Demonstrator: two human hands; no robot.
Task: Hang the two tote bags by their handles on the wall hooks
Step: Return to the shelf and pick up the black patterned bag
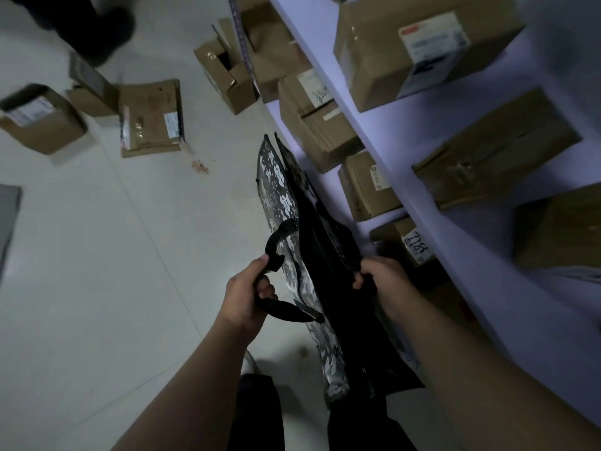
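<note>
A black tote bag (322,242) with a white pattern hangs open between my hands, just left of the shelf edge. My left hand (250,294) is closed around its near black handle (279,249). My right hand (383,281) grips the handle on the far side of the bag. The bag may be two bags held together; I cannot tell. No wall hooks are in view.
A white shelf unit (383,131) runs along the right, loaded with several cardboard boxes (419,50) above and below. More boxes (149,118) lie scattered on the pale floor (97,255) at upper left. A dark shape (97,30) is at top left.
</note>
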